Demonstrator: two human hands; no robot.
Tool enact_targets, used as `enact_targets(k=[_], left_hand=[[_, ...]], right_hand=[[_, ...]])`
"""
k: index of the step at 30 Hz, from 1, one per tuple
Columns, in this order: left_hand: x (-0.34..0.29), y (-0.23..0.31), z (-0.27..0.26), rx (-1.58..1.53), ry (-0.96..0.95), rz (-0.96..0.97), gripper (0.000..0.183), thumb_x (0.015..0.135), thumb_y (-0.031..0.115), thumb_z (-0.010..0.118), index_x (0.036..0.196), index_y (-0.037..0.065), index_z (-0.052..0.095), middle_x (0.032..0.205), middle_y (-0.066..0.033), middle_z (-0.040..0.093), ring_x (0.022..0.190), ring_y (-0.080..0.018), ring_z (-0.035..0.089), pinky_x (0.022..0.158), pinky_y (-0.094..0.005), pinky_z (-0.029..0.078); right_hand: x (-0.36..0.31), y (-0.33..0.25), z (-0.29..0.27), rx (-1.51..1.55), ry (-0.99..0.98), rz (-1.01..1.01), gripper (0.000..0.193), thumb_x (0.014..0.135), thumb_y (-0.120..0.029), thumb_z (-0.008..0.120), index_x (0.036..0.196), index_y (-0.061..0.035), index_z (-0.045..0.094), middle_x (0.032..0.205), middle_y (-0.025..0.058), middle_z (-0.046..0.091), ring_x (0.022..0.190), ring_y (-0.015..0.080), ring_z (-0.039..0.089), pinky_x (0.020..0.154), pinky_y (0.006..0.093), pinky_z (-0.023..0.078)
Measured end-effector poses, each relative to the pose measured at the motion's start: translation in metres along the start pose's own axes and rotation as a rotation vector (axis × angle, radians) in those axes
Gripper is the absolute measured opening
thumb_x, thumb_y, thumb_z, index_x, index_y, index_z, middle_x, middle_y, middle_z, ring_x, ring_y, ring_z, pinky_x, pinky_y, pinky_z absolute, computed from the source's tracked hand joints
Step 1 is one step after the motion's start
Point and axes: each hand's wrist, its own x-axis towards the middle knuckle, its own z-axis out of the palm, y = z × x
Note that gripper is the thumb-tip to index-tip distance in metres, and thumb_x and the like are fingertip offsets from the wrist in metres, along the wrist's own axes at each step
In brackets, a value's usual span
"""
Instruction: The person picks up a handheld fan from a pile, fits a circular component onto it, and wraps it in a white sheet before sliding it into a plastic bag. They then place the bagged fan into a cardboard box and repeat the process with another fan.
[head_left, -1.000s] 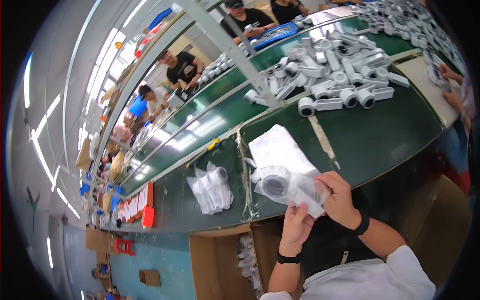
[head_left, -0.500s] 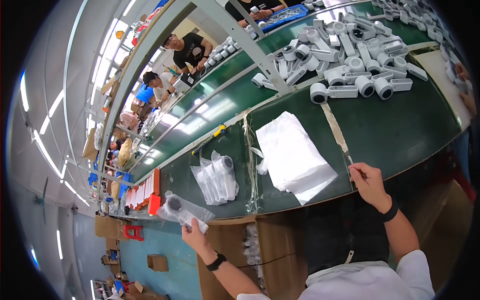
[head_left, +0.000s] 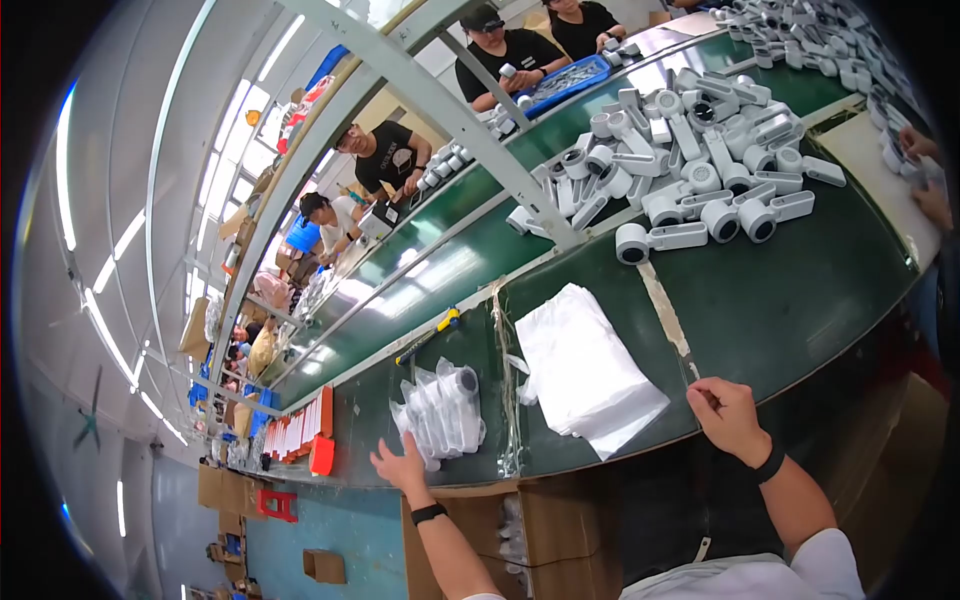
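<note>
My left hand (head_left: 403,464) is open and holds nothing, its fingers spread beside a row of clear-bagged white handheld devices (head_left: 440,410) on the green table. My right hand (head_left: 732,418) is closed at the table's front edge. A thin, narrow piece (head_left: 691,368) sticks up from its fingers; I cannot make out what it is. Between the hands lies a stack of white plastic bags (head_left: 588,370). Farther back is a large heap of unbagged white devices with round heads and flat handles (head_left: 690,150).
A yellow-and-black utility knife (head_left: 428,335) lies behind the bagged row. Orange-red boxes (head_left: 300,428) stand at left. A metal frame post (head_left: 500,155) rises from the table. Cardboard boxes (head_left: 570,535) sit below the edge. Co-workers (head_left: 385,160) work across the table; another person's hands (head_left: 920,165) show far right.
My left hand has let go of a bagged device and opened; that device now seems to lie with the bagged row. My right hand stays closed. The view has tilted upward.
</note>
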Motion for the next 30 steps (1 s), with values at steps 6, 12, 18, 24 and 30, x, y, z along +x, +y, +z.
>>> enact_targets(k=[6,12,18,24,30], left_hand=[[-0.019,0.081,-0.017,0.149,-0.593,0.108,0.094,0.072,0.073,0.062,0.145,0.018,0.041,0.153,-0.0219,0.024,0.138,-0.0510,0.020,0.101,-0.0731,0.025],[-0.020,0.100,-0.018,0.239,-0.722,-0.005,0.109,0.063,0.076,0.067,0.151,0.022,0.031,0.157,-0.0192,0.015,0.141,-0.0540,0.010,0.100,-0.0775,0.020],[-0.004,0.071,0.002,0.201,-0.745,-0.001,0.104,0.063,0.069,0.070,0.146,0.014,0.039,0.154,-0.0208,0.023,0.139,-0.0521,0.019,0.105,-0.0670,0.025],[-0.011,0.090,-0.002,0.210,-0.680,-0.025,0.104,0.062,0.062,0.073,0.144,0.007,0.041,0.149,-0.0236,0.030,0.136,-0.0510,0.027,0.109,-0.0570,0.028],[-0.006,0.088,0.008,0.235,-0.658,-0.053,0.093,0.065,0.057,0.073,0.142,0.013,0.045,0.150,-0.0175,0.030,0.135,-0.0495,0.026,0.104,-0.0636,0.030]], right_hand=[[0.003,0.005,0.008,-0.012,-0.003,-0.025,0.009,0.088,-0.005,0.065,0.090,0.0040,0.065,0.066,0.0041,0.061,0.057,0.0055,0.054,0.052,0.0214,0.043],[0.000,0.005,0.007,0.017,-0.031,0.013,0.007,0.089,-0.002,0.063,0.091,0.0046,0.064,0.067,0.0003,0.060,0.058,0.0029,0.051,0.053,0.0194,0.041],[-0.003,0.008,0.009,0.001,-0.006,-0.020,0.008,0.088,-0.003,0.064,0.090,0.0044,0.064,0.067,0.0028,0.060,0.057,0.0046,0.053,0.053,0.0209,0.042],[-0.003,0.006,0.006,0.011,0.014,0.009,0.008,0.087,-0.003,0.065,0.090,0.0047,0.064,0.067,0.0031,0.061,0.058,0.0050,0.054,0.053,0.0210,0.044],[-0.002,0.009,0.010,-0.023,0.002,-0.013,0.007,0.089,-0.002,0.063,0.091,0.0050,0.064,0.068,0.0003,0.059,0.059,0.0030,0.051,0.053,0.0198,0.041]])
